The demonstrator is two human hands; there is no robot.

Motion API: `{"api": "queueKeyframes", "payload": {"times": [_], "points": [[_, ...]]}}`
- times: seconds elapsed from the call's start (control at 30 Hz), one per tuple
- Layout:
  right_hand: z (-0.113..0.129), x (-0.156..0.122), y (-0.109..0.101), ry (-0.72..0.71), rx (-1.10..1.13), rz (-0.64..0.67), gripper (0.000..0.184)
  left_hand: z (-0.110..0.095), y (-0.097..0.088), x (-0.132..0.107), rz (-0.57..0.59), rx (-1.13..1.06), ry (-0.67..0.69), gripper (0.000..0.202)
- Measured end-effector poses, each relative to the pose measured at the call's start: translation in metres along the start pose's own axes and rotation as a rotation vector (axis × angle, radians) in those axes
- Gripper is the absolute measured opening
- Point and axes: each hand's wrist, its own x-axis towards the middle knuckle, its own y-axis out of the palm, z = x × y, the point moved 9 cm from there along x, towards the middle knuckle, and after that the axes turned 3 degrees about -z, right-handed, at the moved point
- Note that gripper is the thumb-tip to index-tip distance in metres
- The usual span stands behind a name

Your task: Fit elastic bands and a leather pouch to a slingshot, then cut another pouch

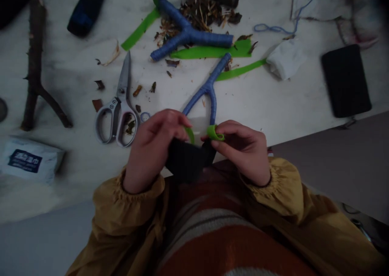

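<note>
My left hand (153, 146) and my right hand (243, 148) are held close together at the near edge of the white table (273, 102). Both pinch a black piece of material (187, 160) that hangs between them. A green strip runs along its top edge: the left fingers hold one end (189, 133), and the right fingers hold the other end, curled into a small loop (215, 133). Just beyond my hands lies a thin forked stick wrapped in blue (206, 90).
Grey-handled scissors (117, 106) lie left of my hands. A thicker blue-wrapped fork (188, 35) rests on green strips (212, 51) among bark scraps. A bare forked branch (35, 73), a white packet (28, 159), a white cloth (284, 59) and a black pouch (346, 79) lie around.
</note>
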Motion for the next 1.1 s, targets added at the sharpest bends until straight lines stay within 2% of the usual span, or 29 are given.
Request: {"api": "queueKeyframes", "payload": {"times": [0.1, 0.13, 0.27, 0.33, 0.47, 0.63, 0.8, 0.93, 1.03, 1.1], "points": [[-0.008, 0.005, -0.010, 0.042, 0.002, -0.163, 0.012, 0.023, -0.015, 0.004, -0.046, -0.447, -0.224, 0.045], [-0.013, 0.007, -0.011, 0.069, 0.011, -0.186, 0.013, 0.024, -0.019, 0.005, -0.035, -0.513, -0.233, 0.049], [-0.028, 0.015, -0.012, 0.147, 0.067, -0.221, 0.018, 0.019, -0.041, 0.005, -0.083, -0.505, -0.138, 0.060], [-0.033, 0.017, -0.014, 0.163, 0.097, -0.242, 0.020, 0.020, -0.046, 0.003, -0.107, -0.517, -0.127, 0.061], [-0.044, 0.017, -0.015, 0.236, 0.175, -0.228, 0.022, 0.029, -0.041, -0.004, -0.098, -0.581, -0.210, 0.066], [-0.045, 0.017, -0.022, 0.251, 0.240, -0.277, 0.022, 0.029, -0.030, -0.012, -0.023, -0.507, -0.181, 0.073], [-0.043, 0.018, -0.018, 0.212, 0.207, -0.280, 0.023, 0.040, -0.024, -0.016, -0.080, -0.725, -0.345, 0.076], [-0.043, 0.020, -0.021, 0.154, 0.090, -0.279, 0.027, 0.052, -0.022, -0.017, -0.186, -0.803, -0.457, 0.075], [-0.031, 0.023, -0.029, 0.084, -0.178, -0.233, 0.032, 0.058, -0.036, -0.019, -0.328, -0.694, -0.391, 0.074], [-0.007, 0.020, -0.039, -0.042, -0.442, -0.276, 0.033, 0.058, -0.043, -0.021, -0.351, -0.576, -0.329, 0.077]]}}
